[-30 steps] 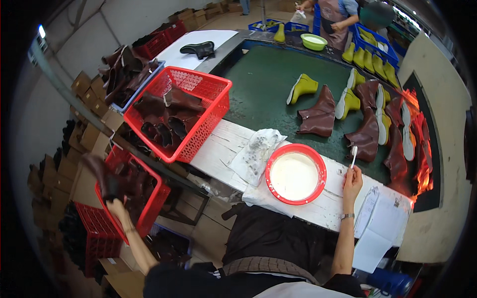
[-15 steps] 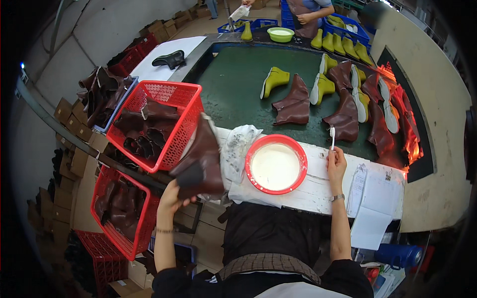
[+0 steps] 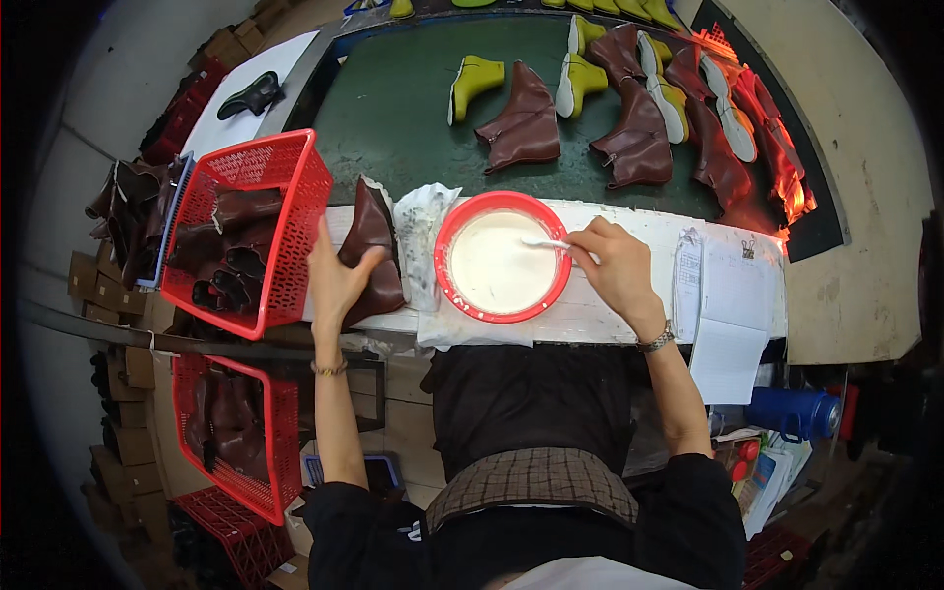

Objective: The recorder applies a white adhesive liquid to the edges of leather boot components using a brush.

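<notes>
My right hand [image 3: 618, 264] pinches a white toothbrush [image 3: 543, 243], its head over the creamy white liquid [image 3: 497, 265] in a red bowl [image 3: 506, 316]. The toothbrush tip reaches in past the bowl's right rim; whether it dips under the surface is hard to see. At the left, a brown leather ankle boot [image 3: 372, 221] rests on the white work board [image 3: 615, 320]. Beside it is my left hand [image 3: 339, 275], fingers stretched out and thumb spread against the boot's side. A stained white cloth [image 3: 423, 231] lies between boot and bowl.
Red baskets of brown boots [image 3: 261, 329] [image 3: 293, 482] stand at the left. Brown boots [image 3: 634, 133] and lime-green boots [image 3: 477, 84] lie on the dark green belt [image 3: 393, 128], some by a glowing heater opening [image 3: 801, 202]. Papers [image 3: 733, 324] and a blue flask [image 3: 792, 413] are at the right.
The brown boot has gone from my left hand's grip onto the board, and that hand has opened. My right hand has brought the toothbrush left to the bowl. The view has tilted down.
</notes>
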Demonstrator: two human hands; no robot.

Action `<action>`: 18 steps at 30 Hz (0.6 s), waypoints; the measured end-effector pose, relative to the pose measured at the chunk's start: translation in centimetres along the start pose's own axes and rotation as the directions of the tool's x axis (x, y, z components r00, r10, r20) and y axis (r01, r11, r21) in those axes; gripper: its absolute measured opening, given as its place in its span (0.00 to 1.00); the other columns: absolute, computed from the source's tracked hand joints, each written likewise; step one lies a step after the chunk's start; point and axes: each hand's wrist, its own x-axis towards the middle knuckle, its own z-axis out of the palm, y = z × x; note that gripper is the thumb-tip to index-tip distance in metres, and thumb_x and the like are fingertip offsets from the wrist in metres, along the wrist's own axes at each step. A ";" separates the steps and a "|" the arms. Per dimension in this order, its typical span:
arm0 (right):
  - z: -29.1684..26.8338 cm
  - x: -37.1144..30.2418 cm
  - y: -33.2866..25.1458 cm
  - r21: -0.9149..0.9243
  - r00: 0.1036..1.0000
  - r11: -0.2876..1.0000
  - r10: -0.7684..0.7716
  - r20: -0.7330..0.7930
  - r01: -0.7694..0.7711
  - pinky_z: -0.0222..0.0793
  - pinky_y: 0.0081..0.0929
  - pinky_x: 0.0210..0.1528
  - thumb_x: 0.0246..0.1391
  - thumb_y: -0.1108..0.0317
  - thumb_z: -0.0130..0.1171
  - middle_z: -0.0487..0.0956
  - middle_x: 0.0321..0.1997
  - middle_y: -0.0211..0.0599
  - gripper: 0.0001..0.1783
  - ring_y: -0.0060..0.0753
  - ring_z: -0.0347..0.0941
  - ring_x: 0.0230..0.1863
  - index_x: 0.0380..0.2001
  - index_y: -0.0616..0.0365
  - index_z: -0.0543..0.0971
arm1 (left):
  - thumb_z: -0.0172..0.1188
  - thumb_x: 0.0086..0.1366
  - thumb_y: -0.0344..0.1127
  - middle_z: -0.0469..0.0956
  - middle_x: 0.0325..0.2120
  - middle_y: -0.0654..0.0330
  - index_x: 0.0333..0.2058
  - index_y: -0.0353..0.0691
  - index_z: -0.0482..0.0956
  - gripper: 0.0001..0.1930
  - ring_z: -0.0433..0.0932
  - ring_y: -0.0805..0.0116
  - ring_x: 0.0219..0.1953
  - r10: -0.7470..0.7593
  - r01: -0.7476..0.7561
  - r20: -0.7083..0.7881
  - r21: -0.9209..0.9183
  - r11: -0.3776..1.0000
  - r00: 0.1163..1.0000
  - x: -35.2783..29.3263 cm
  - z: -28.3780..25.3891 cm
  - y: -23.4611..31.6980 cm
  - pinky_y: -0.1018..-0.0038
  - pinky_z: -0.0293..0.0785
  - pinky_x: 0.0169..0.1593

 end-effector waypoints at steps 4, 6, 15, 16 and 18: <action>0.5 1.1 -1.8 -0.324 0.987 0.938 -0.086 0.133 0.126 0.74 0.35 0.36 0.52 0.66 0.69 0.80 0.33 0.32 0.08 0.38 0.78 0.34 0.36 0.52 0.87 | 0.77 0.47 0.58 0.73 0.55 0.26 0.72 0.29 0.52 0.63 0.74 0.36 0.59 -0.118 0.085 0.206 0.161 0.983 0.971 1.8 3.0 0.6 0.55 0.70 0.61; 0.4 0.9 -1.9 -0.429 0.973 0.888 -0.078 0.216 0.167 0.74 0.35 0.36 0.52 0.66 0.69 0.79 0.32 0.32 0.08 0.39 0.78 0.34 0.36 0.51 0.87 | 0.74 0.48 0.52 0.72 0.58 0.30 0.73 0.32 0.51 0.59 0.74 0.38 0.60 -0.207 0.148 0.270 0.222 0.964 0.940 2.4 2.8 0.3 0.56 0.70 0.62; -1.0 -1.0 0.4 0.253 0.978 0.945 0.194 0.082 -0.208 0.70 0.26 0.32 0.56 0.68 0.69 0.82 0.31 0.35 0.12 0.28 0.76 0.27 0.43 0.56 0.87 | 0.68 0.50 0.26 0.83 0.41 0.56 0.52 0.28 0.79 0.27 0.80 0.70 0.43 -0.129 0.260 0.277 -0.511 0.820 0.952 -0.1 -7.3 3.7 0.73 0.77 0.51; -1.0 -1.1 0.5 0.258 0.973 0.942 0.182 0.139 -0.214 0.70 0.25 0.32 0.56 0.69 0.69 0.82 0.31 0.35 0.11 0.27 0.75 0.28 0.43 0.57 0.87 | 0.68 0.52 0.25 0.84 0.42 0.58 0.52 0.29 0.79 0.25 0.80 0.72 0.43 -0.120 0.366 0.422 -0.572 0.734 0.899 -0.6 -8.1 4.7 0.73 0.77 0.51; -1.1 -0.9 0.2 0.258 0.965 0.939 0.177 0.195 -0.225 0.70 0.24 0.33 0.56 0.70 0.68 0.81 0.31 0.35 0.10 0.26 0.75 0.28 0.42 0.58 0.87 | 0.68 0.57 0.23 0.84 0.45 0.61 0.52 0.28 0.79 0.22 0.80 0.74 0.45 -0.007 0.464 0.581 -0.644 0.608 0.814 -1.5 -9.1 6.8 0.72 0.77 0.52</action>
